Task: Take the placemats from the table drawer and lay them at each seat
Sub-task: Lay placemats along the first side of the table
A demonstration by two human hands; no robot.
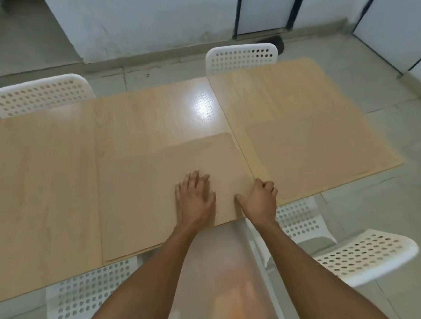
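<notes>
A tan placemat [156, 188] lies on the light wooden table [38, 188] at the near middle seat; a second layer shows under its near edge. My left hand [195, 200] rests flat on it, fingers spread. My right hand [259, 199] is at the mat's right near corner, with the fingers curled at the edge and the thumb on top. Another placemat [317, 151] lies at the near right seat. A translucent white drawer [223, 271] sticks out from under the table between my forearms, with blurred orange shapes inside.
White perforated chairs stand around the table: two on the far side [40, 94] [241, 56], and on the near side one at the left [89, 294] and two at the right [300, 222] [363, 255]. Grey tiled floor and white cabinets [395, 19] lie beyond.
</notes>
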